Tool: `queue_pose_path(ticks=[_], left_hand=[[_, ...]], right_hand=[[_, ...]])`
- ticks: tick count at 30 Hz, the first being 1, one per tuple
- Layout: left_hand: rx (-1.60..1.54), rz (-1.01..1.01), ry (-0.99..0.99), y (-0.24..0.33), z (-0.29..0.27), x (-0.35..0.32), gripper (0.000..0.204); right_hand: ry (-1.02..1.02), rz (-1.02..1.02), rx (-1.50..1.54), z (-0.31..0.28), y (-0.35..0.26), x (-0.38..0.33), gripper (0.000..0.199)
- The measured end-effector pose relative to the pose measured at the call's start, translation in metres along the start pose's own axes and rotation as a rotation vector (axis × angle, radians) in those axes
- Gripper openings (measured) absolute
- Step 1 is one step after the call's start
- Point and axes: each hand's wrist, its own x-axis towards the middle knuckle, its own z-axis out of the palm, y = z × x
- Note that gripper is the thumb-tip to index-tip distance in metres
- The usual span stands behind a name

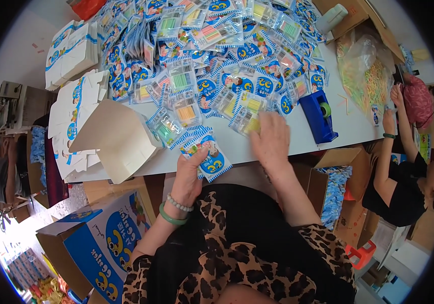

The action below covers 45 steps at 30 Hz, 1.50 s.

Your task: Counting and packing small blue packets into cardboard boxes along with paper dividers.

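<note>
A few blue-and-white snack packets [216,161] sit low at the centre, just above the desk's near edge; clock positions are taken from them. The person's left hand [189,172] grasps them, its thumb on top and its fingers underneath. At 2 to 3 o'clock, the right hand [273,139] is blurred beside a clear-fronted packet of yellow sticks [242,120]; whether its fingers grip it, I cannot tell. At 12 o'clock, a large heap of similar packets [207,55] covers the white desk [300,143]. An open white carton [120,144] lies at 9 o'clock, stacked white boxes [77,55] at 10. Between 2 and 3 stands a blue tape dispenser [317,119]; farther out at 2, a clear bag of coloured sticks [371,71].
</note>
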Motion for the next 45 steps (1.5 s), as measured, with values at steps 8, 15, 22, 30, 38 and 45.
queue_pose_path(ticks=[8,15,22,30,38,45], left_hand=[[-0.008,-0.025,0.003,-0.002,-0.003,0.004,0.029],[0.054,-0.02,0.021,0.0,0.003,0.001,0.03],[-0.165,0.041,-0.061,0.005,0.008,-0.008,0.042],[-0.002,0.096,0.097,0.012,-0.029,-0.03,0.038],[-0.001,-0.025,0.121,0.026,-0.064,-0.053,0.033],[0.265,-0.17,-0.159,0.036,-0.052,-0.075,0.046]], right_hand=[[-0.581,0.444,0.581,-0.014,0.021,0.015,0.015],[-0.155,0.023,-0.049,0.012,0.016,0.028,0.015],[-0.513,0.484,1.261,-0.01,-0.048,-0.007,0.013],[-0.634,-0.179,0.739,0.006,-0.08,-0.03,0.025],[-0.242,-0.455,0.211,0.065,-0.142,0.035,0.022],[-0.354,-0.377,0.119,0.064,-0.133,0.027,0.025]])
